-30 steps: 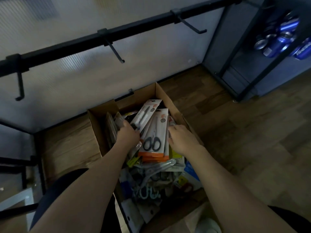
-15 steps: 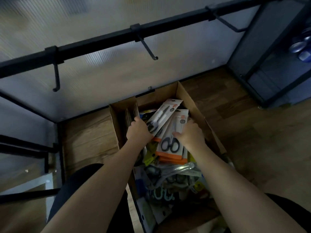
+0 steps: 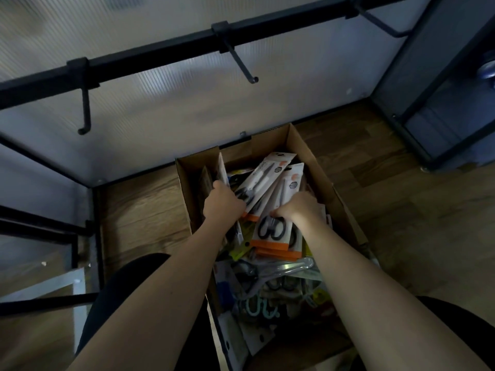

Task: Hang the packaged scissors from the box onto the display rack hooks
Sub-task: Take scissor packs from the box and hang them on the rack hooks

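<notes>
Now the packaged scissors point(image 3: 273, 226) lie a little deeper between the two hands than half a second ago: the fanned cards with orange bottom strips still rest on top of the heap in the far half of the box point(image 3: 302, 145), leaning toward its far wall. The right hand point(image 3: 301, 207) has slid further over the front card, its fingers curled over the card's right edge and its thumb pressing near the black scissor handles. The left hand point(image 3: 223, 202) has stayed at the left side of the fan, curled round the lower end of the rearmost card, though how firmly it grips cannot be told. The view has also shifted, so the rack's bar and hooks sit lower and more to the right than before.

Beneath the box is a wooden plank floor point(image 3: 401, 210), with a pale ribbed panel point(image 3: 160, 108) rising behind it. Across that panel runs the black bar of the display rack point(image 3: 160, 50), and its hooks point(image 3: 242, 65) all hang bare. A dark shelving frame point(image 3: 439, 103) stands at the right.

Nearer the person, the box holds a jumble of other carded goods, among them grey hangers point(image 3: 281, 270) and pale teal hooks point(image 3: 258, 307), all blurred.
</notes>
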`<action>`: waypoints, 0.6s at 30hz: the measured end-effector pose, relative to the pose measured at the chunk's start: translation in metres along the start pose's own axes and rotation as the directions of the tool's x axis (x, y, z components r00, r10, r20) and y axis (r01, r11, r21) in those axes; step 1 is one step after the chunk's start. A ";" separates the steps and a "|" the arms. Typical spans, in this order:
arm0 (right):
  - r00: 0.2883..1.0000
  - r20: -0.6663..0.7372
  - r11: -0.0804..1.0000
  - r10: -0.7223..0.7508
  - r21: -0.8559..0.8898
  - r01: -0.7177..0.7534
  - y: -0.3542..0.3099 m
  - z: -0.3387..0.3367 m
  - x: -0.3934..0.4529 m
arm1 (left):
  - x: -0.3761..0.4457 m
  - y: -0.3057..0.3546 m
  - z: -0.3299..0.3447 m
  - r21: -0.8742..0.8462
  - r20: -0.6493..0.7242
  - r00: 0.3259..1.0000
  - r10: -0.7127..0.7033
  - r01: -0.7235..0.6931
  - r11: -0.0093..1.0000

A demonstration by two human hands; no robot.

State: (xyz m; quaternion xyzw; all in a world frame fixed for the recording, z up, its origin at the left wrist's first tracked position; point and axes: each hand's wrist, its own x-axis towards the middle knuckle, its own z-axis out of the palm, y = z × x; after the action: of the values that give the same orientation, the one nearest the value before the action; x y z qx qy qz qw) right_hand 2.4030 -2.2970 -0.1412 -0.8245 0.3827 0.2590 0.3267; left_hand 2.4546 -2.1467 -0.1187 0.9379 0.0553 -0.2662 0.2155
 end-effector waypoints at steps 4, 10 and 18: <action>0.998 0.052 0.998 -0.027 0.058 0.024 -0.004 0.001 -0.003 | -0.002 0.009 0.003 0.025 -0.007 0.993 0.121 -0.121 0.992; 0.992 -0.014 0.980 -0.129 0.153 0.130 0.001 -0.011 -0.036 | -0.039 0.025 0.006 -0.102 -0.028 0.978 0.206 -0.208 0.973; 0.981 -0.160 0.984 -0.108 0.121 0.128 0.004 -0.109 -0.164 | -0.155 0.071 -0.059 -0.110 0.070 0.981 0.180 -0.171 0.979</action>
State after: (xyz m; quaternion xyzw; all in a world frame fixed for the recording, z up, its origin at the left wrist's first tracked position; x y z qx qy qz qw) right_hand 2.3254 -2.3034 0.0403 -0.8400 0.3730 0.1495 0.3645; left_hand 2.3666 -2.1835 0.0344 0.9154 -0.0226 -0.2799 0.2885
